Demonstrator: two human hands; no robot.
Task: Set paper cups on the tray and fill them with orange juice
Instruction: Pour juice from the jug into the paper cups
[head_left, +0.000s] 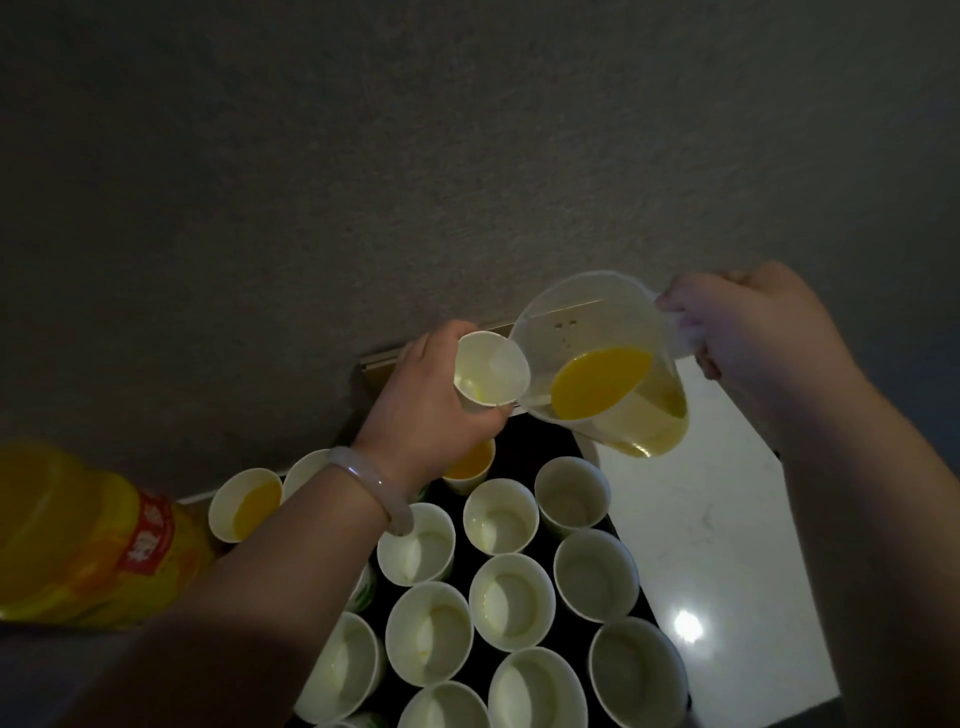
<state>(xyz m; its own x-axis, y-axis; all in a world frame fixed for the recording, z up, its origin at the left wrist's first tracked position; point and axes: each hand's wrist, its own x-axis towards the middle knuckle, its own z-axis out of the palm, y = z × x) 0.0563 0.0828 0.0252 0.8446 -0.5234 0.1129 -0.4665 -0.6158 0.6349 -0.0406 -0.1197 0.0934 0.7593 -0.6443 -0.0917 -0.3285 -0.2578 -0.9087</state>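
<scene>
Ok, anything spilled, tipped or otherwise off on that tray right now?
No spill shows. The only oddity: the left hand holds one paper cup up off the tray, tilted toward the jug in the right hand. The other cups stand upright.

Raised out in front, the left hand (436, 400) curls round a tilted paper cup (491, 374); the right hand (748, 322), level with it, grips a jug (613, 322) by its handle.
</scene>
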